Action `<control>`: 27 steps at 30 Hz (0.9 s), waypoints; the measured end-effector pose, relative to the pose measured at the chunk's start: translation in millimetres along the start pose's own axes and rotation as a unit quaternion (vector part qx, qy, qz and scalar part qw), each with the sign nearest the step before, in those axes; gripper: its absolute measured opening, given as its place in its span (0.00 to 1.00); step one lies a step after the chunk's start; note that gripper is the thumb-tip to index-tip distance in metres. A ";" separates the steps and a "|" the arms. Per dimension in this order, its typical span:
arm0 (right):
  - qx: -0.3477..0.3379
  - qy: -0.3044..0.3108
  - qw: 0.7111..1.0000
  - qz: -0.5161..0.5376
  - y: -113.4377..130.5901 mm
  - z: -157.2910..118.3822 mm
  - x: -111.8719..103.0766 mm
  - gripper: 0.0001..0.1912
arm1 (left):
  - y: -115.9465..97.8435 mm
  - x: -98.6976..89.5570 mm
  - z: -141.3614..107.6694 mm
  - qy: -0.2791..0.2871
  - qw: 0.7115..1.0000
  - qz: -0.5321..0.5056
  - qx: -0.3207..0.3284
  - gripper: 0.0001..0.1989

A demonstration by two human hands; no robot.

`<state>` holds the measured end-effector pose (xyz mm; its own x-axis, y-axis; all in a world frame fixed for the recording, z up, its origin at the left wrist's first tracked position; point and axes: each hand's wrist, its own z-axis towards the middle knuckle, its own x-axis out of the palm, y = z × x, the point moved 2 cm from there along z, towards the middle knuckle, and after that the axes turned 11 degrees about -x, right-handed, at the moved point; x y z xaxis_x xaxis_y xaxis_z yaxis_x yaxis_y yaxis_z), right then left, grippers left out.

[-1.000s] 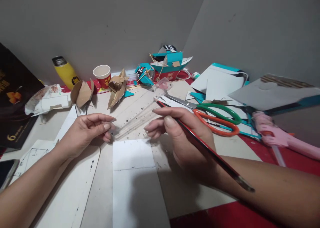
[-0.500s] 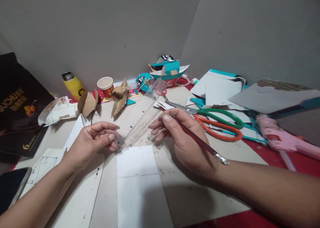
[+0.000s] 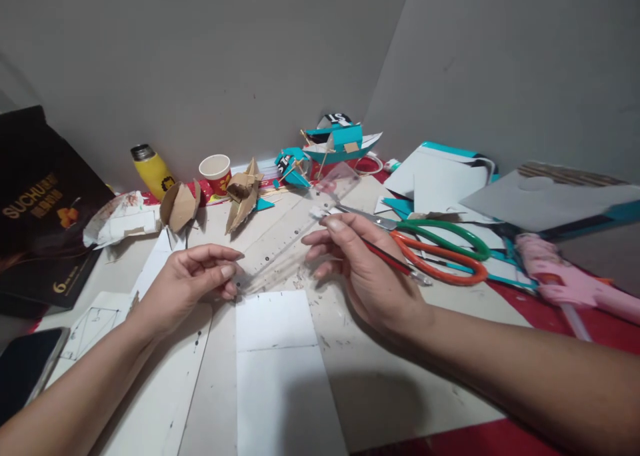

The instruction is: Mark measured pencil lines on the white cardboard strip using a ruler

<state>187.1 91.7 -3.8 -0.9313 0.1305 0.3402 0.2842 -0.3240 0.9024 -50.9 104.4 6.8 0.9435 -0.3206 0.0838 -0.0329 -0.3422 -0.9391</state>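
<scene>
The left hand (image 3: 193, 277) pinches the end of a clear ruler (image 3: 279, 241) just past the far edge of the white paper (image 3: 265, 383), and the right hand (image 3: 375, 286) grips a red-and-black pencil (image 3: 387, 257) to the paper's right.

A: Remote here, what can't I see on head cam?
B: L hand (image 3: 187, 276) covers the near end of the clear ruler (image 3: 283, 243). Can't tell if it's gripped or just touched.
A: Pencil (image 3: 387, 254)?
B: R hand (image 3: 367, 263) hides part of the shaft; I can't make out the tip.
A: Ruler nos.?
B: Too small. Same w/ notes on the drawn-on sheet (image 3: 95, 329), partly behind L forearm (image 3: 95, 383).
A: Cut off?
B: White strip (image 3: 270, 383), btm edge; phone (image 3: 30, 369) + black bag (image 3: 65, 176), left edge; pink glue gun (image 3: 580, 286), right edge.
</scene>
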 end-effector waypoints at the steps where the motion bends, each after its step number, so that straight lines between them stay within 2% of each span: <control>1: 0.006 -0.007 1.000 0.003 0.5 0.6 0.6 0.18 | 0.0 0.2 -0.2 0.003 1.000 -0.004 0.000 0.10; 8: 0.030 -0.022 0.999 0.008 3.3 1.0 5.5 0.20 | -1.9 2.2 -0.5 0.019 0.999 0.033 -0.023 0.09; 17: 0.054 -0.010 0.998 0.028 1.9 -3.3 5.7 0.20 | -3.4 3.6 -2.2 0.081 0.991 0.077 -0.069 0.09; 23: 0.049 0.020 0.998 0.027 5.6 -7.8 8.2 0.19 | -13.3 4.0 -4.9 0.118 0.982 0.126 -0.082 0.07; 27: 0.072 0.022 0.997 0.023 5.6 -13.7 6.9 0.18 | -20.5 -0.2 -6.8 0.113 0.976 0.157 -0.095 0.08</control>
<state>179.1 78.0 -0.1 -0.9243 0.0769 0.3738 0.3543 -0.1908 0.9155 -52.7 105.5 28.3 0.7808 -0.6157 -0.1056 -0.3893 -0.3474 -0.8531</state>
